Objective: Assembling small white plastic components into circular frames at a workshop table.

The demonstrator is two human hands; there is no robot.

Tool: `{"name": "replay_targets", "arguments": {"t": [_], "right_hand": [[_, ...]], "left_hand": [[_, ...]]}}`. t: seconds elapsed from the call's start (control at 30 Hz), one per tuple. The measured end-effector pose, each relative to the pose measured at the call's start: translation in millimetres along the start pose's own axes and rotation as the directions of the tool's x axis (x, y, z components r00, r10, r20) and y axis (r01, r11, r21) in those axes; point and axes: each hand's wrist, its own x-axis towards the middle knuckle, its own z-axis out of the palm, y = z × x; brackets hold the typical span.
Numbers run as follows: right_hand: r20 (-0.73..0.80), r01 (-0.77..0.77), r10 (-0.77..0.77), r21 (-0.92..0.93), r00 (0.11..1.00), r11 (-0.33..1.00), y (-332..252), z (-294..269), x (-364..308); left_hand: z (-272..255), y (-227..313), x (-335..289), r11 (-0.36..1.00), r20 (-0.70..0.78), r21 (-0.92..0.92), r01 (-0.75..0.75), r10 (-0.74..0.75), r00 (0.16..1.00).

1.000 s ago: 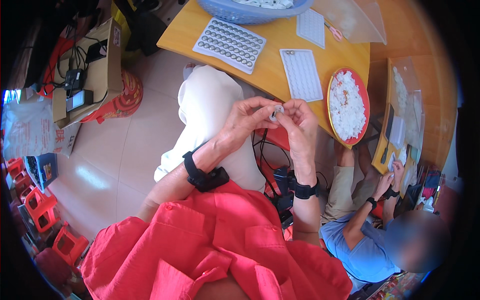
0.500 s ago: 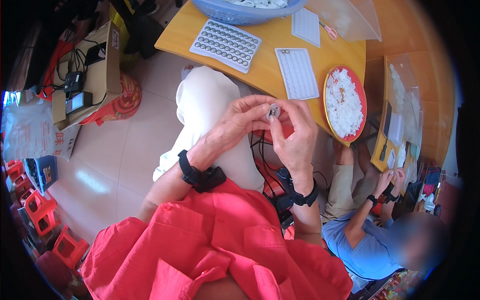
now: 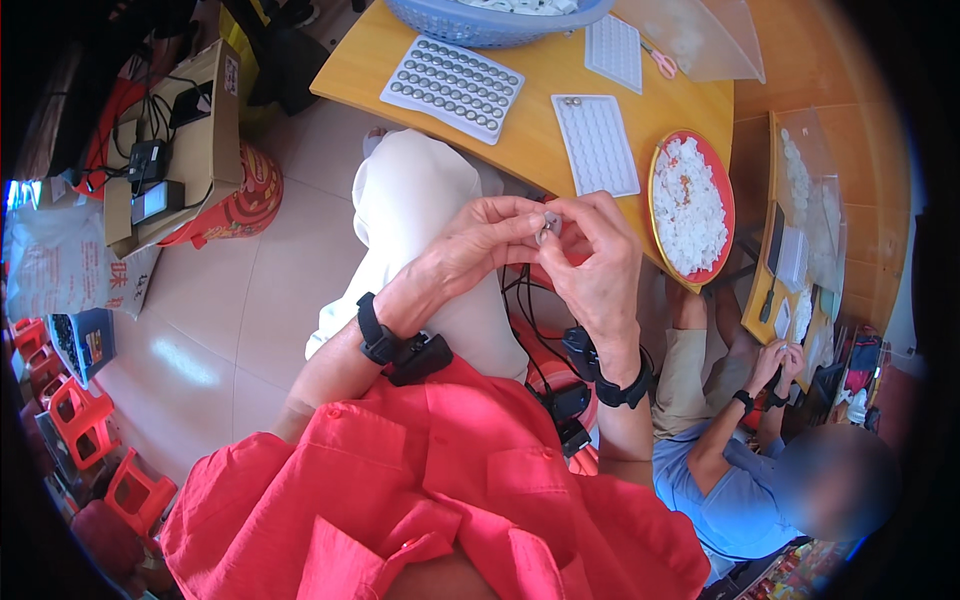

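In front of my lap, my left hand (image 3: 482, 236) pinches a small round greyish-white disc (image 3: 549, 228) with a dark metallic part on it. From the other side, my right hand (image 3: 603, 262) closes thumb and fingers on the same disc. Fingertips hide much of it. Beyond my hands a white tray (image 3: 392, 96) carries rows of round metal pieces (image 3: 455, 85). A second white tray (image 3: 597, 147), nearer my right hand, has a couple of metal pieces at its far end. On the right, a red plate with a gold rim (image 3: 729, 190) bears a heap of small white pieces (image 3: 688, 210).
A blue basket (image 3: 500, 34), another white tray (image 3: 613, 55) and pink-handled scissors (image 3: 661, 65) lie at the table's far side. At the right a person in blue (image 3: 720, 500) handles something small. A cardboard box (image 3: 220, 130) and red stools (image 3: 140, 495) stand left.
The disc has turned and tilted between my fingertips. My right hand and wrist have shifted slightly right; my left hand has stayed nearly in place.
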Motion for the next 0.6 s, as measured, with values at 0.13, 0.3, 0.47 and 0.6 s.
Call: {"name": "replay_targets", "arguments": {"t": [0.13, 0.3, 0.47, 0.6], "right_hand": [[-0.028, 0.015, -0.015, -0.02, 0.999, 1.0, -2.2, 2.0, 0.3], [-0.061, 0.051, -0.054, -0.055, 0.997, 0.997, -2.0, 4.6, -0.2], [-0.06, 0.09, -0.095, -0.082, 0.994, 0.993, -3.1, 5.7, 1.0], [-0.06, 0.082, -0.086, -0.076, 0.994, 0.994, -2.2, 6.0, 1.4]], "left_hand": [[-1.9, -0.2, 0.7, 0.999, 0.024, -0.04, 0.008, -0.007, 1.0], [-1.8, 1.0, 0.1, 0.999, 0.035, -0.041, 0.026, -0.025, 0.999], [-2.7, 0.2, -1.7, 0.997, 0.036, -0.064, 0.045, -0.043, 0.998], [-0.8, 2.2, -1.9, 0.998, 0.032, -0.049, 0.047, -0.046, 0.998]]}}
